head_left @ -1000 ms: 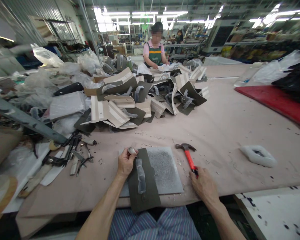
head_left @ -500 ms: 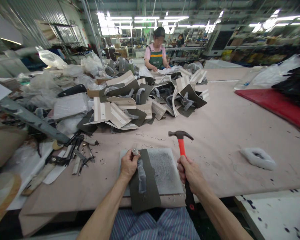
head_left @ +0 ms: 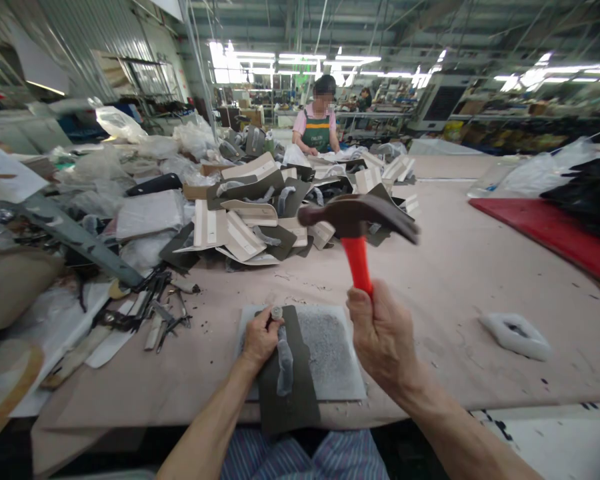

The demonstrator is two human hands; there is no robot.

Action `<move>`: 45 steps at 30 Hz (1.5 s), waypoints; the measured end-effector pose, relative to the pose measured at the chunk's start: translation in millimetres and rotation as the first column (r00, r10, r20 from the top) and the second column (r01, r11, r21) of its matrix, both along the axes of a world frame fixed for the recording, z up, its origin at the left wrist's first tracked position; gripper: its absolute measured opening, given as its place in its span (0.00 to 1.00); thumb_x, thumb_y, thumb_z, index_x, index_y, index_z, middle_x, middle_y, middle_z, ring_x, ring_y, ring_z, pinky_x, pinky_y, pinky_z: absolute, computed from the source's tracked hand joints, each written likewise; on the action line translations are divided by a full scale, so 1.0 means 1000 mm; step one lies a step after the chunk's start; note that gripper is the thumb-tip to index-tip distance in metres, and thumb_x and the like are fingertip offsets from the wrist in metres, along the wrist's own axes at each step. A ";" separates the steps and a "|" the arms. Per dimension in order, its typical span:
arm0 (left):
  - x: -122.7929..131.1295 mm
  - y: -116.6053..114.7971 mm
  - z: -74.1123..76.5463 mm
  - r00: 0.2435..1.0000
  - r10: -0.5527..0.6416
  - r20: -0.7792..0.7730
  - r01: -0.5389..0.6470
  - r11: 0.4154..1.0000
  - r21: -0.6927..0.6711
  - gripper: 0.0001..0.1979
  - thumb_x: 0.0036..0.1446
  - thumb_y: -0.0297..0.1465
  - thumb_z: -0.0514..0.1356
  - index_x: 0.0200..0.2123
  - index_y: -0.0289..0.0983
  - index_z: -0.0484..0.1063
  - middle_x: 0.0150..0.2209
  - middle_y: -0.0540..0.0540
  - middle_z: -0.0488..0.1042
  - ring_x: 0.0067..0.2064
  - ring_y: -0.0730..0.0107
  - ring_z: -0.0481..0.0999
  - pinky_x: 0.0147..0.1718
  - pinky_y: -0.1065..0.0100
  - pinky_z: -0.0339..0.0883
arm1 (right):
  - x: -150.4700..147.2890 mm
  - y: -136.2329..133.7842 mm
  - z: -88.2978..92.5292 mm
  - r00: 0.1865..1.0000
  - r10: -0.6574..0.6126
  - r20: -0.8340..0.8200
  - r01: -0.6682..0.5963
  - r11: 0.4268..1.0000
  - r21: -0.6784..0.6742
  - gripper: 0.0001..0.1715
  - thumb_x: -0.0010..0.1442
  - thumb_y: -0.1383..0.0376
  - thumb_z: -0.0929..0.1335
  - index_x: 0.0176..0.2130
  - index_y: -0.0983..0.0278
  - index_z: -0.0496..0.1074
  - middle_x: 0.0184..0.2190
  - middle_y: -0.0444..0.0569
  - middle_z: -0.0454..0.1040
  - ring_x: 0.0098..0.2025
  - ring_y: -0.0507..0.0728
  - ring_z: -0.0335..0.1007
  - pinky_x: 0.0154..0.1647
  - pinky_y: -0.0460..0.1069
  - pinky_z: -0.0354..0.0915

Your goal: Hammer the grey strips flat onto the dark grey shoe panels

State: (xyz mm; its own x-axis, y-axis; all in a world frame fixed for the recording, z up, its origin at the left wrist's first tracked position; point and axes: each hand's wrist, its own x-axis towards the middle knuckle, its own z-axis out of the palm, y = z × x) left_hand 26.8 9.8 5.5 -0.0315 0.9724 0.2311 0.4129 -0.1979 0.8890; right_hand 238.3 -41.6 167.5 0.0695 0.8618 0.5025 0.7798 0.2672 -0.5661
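My right hand (head_left: 383, 337) is closed round the red handle of a hammer (head_left: 356, 230), raised head-up above the table. My left hand (head_left: 261, 337) pinches a small metal punch (head_left: 277, 312) upright on the top end of a dark olive leather piece (head_left: 286, 373). That piece carries a grey strap and lies on a pitted grey cutting slab (head_left: 327, 350) at the table's near edge.
A heap of olive and cream cut pieces (head_left: 275, 207) fills the table's middle. Loose metal tools (head_left: 157, 313) and plastic bags lie left. A white foam ring (head_left: 516, 332) sits right, a red board (head_left: 555, 223) beyond. A person in a green apron (head_left: 316, 123) works at the far end.
My right hand picked the hammer off the table and lifted it high over the slab. My left hand kept the punch on the leather piece.
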 end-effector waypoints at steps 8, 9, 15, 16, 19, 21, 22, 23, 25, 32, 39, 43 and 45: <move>-0.001 0.001 -0.004 0.997 -0.017 -0.077 0.017 1.000 -0.006 0.08 0.55 0.31 0.60 0.38 0.40 0.77 0.32 0.48 0.79 0.34 0.65 0.77 0.36 0.68 0.68 | 0.003 -0.005 -0.024 0.943 0.232 0.237 -0.143 0.929 -0.340 0.17 0.69 0.56 0.59 0.31 0.60 0.63 0.17 0.40 0.62 0.16 0.49 0.47 0.21 0.48 0.39; -0.001 0.001 -0.003 0.998 -0.017 -0.067 0.017 1.000 -0.009 0.09 0.55 0.31 0.60 0.39 0.40 0.77 0.33 0.48 0.80 0.36 0.65 0.78 0.38 0.68 0.68 | 0.002 -0.004 -0.018 0.965 0.179 0.190 -0.123 0.954 -0.273 0.18 0.70 0.55 0.57 0.31 0.60 0.62 0.18 0.40 0.62 0.17 0.49 0.48 0.21 0.47 0.41; -0.002 0.000 -0.002 0.999 -0.022 -0.045 0.021 0.999 -0.026 0.09 0.54 0.31 0.60 0.39 0.41 0.77 0.33 0.48 0.80 0.36 0.64 0.77 0.39 0.67 0.68 | -0.005 -0.011 -0.034 0.977 0.152 0.148 -0.104 0.951 -0.292 0.20 0.69 0.54 0.55 0.30 0.60 0.62 0.18 0.43 0.65 0.17 0.50 0.53 0.22 0.47 0.45; -0.002 0.000 -0.003 0.999 -0.024 -0.045 0.023 0.999 -0.024 0.10 0.54 0.31 0.60 0.40 0.41 0.77 0.33 0.48 0.80 0.36 0.64 0.77 0.39 0.67 0.68 | -0.001 -0.013 -0.044 0.962 0.193 0.193 -0.104 0.913 -0.396 0.20 0.68 0.54 0.56 0.30 0.60 0.64 0.18 0.43 0.66 0.17 0.51 0.54 0.21 0.48 0.43; -0.003 0.001 -0.004 0.999 -0.023 -0.039 0.022 1.000 -0.014 0.11 0.54 0.31 0.61 0.41 0.42 0.77 0.34 0.48 0.80 0.37 0.63 0.78 0.40 0.65 0.69 | 0.020 -0.015 -0.071 0.967 0.176 0.185 -0.047 0.836 -0.547 0.20 0.68 0.53 0.57 0.32 0.60 0.67 0.20 0.45 0.70 0.20 0.53 0.60 0.23 0.48 0.46; -0.003 0.002 -0.005 0.999 -0.013 -0.033 0.013 1.000 -0.016 0.11 0.54 0.31 0.61 0.42 0.41 0.77 0.36 0.46 0.81 0.39 0.61 0.79 0.42 0.64 0.69 | 0.043 -0.015 -0.087 0.991 0.099 0.092 -0.030 0.825 -0.565 0.22 0.68 0.52 0.55 0.30 0.60 0.66 0.21 0.45 0.71 0.23 0.55 0.65 0.25 0.48 0.52; -0.004 0.001 -0.004 1.000 -0.008 -0.026 0.008 1.000 -0.023 0.11 0.53 0.31 0.61 0.42 0.41 0.77 0.37 0.46 0.81 0.40 0.61 0.79 0.42 0.63 0.70 | 0.055 -0.014 -0.095 0.998 0.052 0.046 -0.015 0.812 -0.583 0.23 0.67 0.52 0.55 0.28 0.60 0.65 0.21 0.45 0.71 0.24 0.55 0.66 0.26 0.48 0.54; -0.004 0.001 -0.004 1.000 -0.008 -0.018 0.007 0.999 -0.033 0.11 0.53 0.32 0.61 0.42 0.41 0.76 0.38 0.45 0.81 0.41 0.60 0.80 0.43 0.63 0.70 | 0.068 -0.014 -0.104 1.000 0.002 0.015 0.008 0.793 -0.609 0.24 0.67 0.53 0.54 0.26 0.60 0.63 0.21 0.46 0.70 0.25 0.56 0.67 0.26 0.48 0.56; -0.004 0.000 -0.002 1.000 -0.022 0.005 0.022 0.998 -0.052 0.13 0.54 0.32 0.61 0.44 0.41 0.76 0.40 0.44 0.82 0.43 0.59 0.80 0.45 0.61 0.71 | 0.092 -0.014 -0.123 0.994 -0.101 0.043 0.104 0.736 -0.669 0.24 0.67 0.54 0.54 0.25 0.59 0.63 0.21 0.47 0.70 0.25 0.57 0.68 0.27 0.49 0.59; -0.005 -0.001 0.001 0.992 -0.093 0.085 0.097 0.995 -0.036 0.20 0.55 0.32 0.60 0.52 0.39 0.73 0.48 0.41 0.80 0.50 0.58 0.79 0.53 0.59 0.70 | 0.044 -0.023 -0.133 0.973 -0.116 0.199 0.177 0.929 -0.324 0.17 0.64 0.58 0.61 0.49 0.63 0.69 0.48 0.60 0.73 0.49 0.66 0.72 0.48 0.58 0.67; 0.000 0.005 0.003 0.987 0.028 0.158 -0.009 0.993 -0.120 0.11 0.50 0.34 0.63 0.38 0.38 0.77 0.35 0.46 0.82 0.38 0.63 0.81 0.40 0.65 0.74 | -0.109 -0.035 -0.111 0.964 0.258 0.061 -0.184 0.817 -0.546 0.16 0.65 0.67 0.59 0.49 0.67 0.68 0.42 0.59 0.78 0.43 0.65 0.77 0.42 0.55 0.68; 0.005 0.010 0.010 0.905 0.313 0.287 -0.274 0.947 -0.166 0.13 0.49 0.38 0.65 0.34 0.35 0.76 0.27 0.49 0.79 0.29 0.69 0.77 0.31 0.71 0.71 | -0.112 -0.031 -0.116 0.966 0.211 0.147 -0.076 0.781 -0.621 0.15 0.66 0.66 0.58 0.45 0.68 0.70 0.34 0.61 0.79 0.37 0.66 0.78 0.37 0.54 0.67; 0.004 0.012 0.019 0.885 0.324 0.335 -0.298 0.946 -0.129 0.14 0.48 0.38 0.66 0.35 0.35 0.76 0.29 0.49 0.79 0.30 0.70 0.77 0.32 0.72 0.71 | -0.100 -0.027 -0.116 0.986 0.157 0.061 -0.090 0.796 -0.598 0.17 0.66 0.65 0.58 0.46 0.67 0.71 0.32 0.58 0.79 0.35 0.63 0.78 0.36 0.52 0.66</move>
